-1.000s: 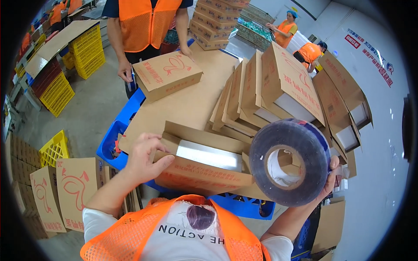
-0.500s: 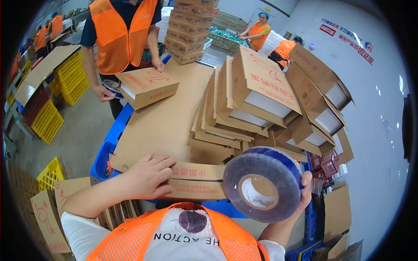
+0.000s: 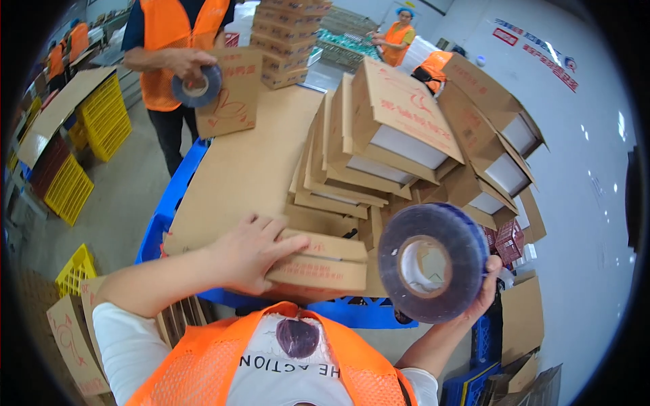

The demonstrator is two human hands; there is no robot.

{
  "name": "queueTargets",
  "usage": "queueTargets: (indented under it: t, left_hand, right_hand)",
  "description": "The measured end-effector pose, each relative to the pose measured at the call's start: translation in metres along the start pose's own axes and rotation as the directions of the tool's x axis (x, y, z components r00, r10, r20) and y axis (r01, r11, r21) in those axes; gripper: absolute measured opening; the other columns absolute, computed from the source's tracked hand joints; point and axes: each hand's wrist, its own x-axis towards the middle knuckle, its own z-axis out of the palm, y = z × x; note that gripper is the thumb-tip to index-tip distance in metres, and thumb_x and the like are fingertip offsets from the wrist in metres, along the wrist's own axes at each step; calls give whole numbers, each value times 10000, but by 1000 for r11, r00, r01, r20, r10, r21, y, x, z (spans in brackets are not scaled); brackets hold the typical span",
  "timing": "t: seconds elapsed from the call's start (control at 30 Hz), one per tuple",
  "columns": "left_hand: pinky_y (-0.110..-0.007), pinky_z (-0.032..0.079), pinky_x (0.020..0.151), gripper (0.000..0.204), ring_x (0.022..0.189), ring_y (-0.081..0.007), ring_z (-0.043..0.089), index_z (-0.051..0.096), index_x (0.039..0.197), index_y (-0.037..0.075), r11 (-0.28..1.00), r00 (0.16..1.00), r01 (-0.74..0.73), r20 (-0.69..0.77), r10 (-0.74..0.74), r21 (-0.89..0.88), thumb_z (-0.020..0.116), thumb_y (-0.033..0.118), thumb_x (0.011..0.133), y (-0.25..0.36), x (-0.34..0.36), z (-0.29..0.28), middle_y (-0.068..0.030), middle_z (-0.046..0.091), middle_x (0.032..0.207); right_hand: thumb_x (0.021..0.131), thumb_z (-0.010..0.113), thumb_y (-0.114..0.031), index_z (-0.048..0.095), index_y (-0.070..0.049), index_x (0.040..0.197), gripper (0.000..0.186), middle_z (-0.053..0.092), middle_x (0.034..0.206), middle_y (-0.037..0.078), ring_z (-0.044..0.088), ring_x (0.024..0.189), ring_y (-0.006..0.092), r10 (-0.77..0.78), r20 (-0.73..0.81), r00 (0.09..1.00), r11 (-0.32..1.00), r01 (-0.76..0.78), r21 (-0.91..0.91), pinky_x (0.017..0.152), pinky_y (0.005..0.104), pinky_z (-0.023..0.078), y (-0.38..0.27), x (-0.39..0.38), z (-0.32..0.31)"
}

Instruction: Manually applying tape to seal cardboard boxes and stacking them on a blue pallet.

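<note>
My right hand (image 3: 485,284) grips a large roll of clear tape (image 3: 453,237) by its right side, holding it up in front of me. My left hand (image 3: 254,250) is bent over the left end of a flat brown cardboard box (image 3: 321,274) with red print. A narrow seam runs along the near side of that box, which lies at the table's near edge. Between the roll and the box there is a visible gap. Part of the left fingers is hidden behind the box's edge.
A cardboard-covered table (image 3: 237,183) with a blue rim (image 3: 166,216) bears stacked, open-ended boxes (image 3: 406,128) at right. Across it, a co-worker in an orange vest (image 3: 179,40) holds another tape roll (image 3: 198,86) and an upright box (image 3: 233,95). Yellow crates (image 3: 105,122) stand left.
My tape roll has moved right and away from the box. The box now sits shifted and turned under my left hand. The co-worker has raised their box upright and lifted their tape.
</note>
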Motion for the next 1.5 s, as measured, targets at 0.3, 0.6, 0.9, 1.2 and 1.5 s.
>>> queueTargets:
  t: [0.3, 0.6, 0.9, 1.2, 1.5]
  left_hand:
    - [-410, 291, 948, 767, 1118, -337, 411, 432, 1226, 149, 954, 974, 227, 21, -227, -197, 728, 242, 525, -56, -30, -20, -175, 449, 1182]
    - [-420, 299, 950, 737, 1080, -330, 424, 491, 1185, 160, 942, 954, 280, -59, -295, -183, 742, 213, 495, -48, -19, -10, -144, 474, 1133]
    - [-414, 319, 926, 690, 1113, -298, 414, 481, 1206, 170, 995, 990, -89, -116, 84, -34, 732, 261, 570, -48, 11, 17, -149, 437, 1165]
    - [-467, 337, 951, 778, 1154, -377, 374, 444, 1207, 37, 986, 950, 90, -284, -127, -140, 745, 380, 577, -63, -31, 29, -226, 419, 1216]
    - [-425, 348, 949, 762, 1111, -382, 409, 445, 1167, 2, 971, 897, 76, -410, -165, -226, 758, 392, 591, -45, -48, 10, -221, 439, 1174]
  right_hand:
    - [842, 530, -157, 499, -76, 963, 149, 532, 1093, 209, 544, 1026, 304, -10, 101, 995, 997, 17, -75, 830, 428, 515, -7, 16, -17]
    - [862, 466, -198, 476, -117, 918, 100, 516, 1064, 205, 537, 1015, 339, -101, 9, 995, 979, 101, -178, 789, 456, 530, 21, 34, -31]
    - [812, 550, -236, 471, -161, 766, 119, 510, 1107, 219, 486, 1076, 376, 206, 219, 954, 978, -193, -82, 895, 506, 424, 65, 40, 57]
    - [689, 666, -206, 591, -61, 756, 176, 452, 1155, 174, 475, 1048, 267, 678, 441, 588, 735, -533, -419, 902, 360, 386, 78, 86, 81]
    - [775, 617, -188, 620, -55, 861, 159, 494, 1131, 86, 468, 1035, 165, 852, 479, 213, 522, -428, -738, 916, 289, 333, 114, 101, 149]
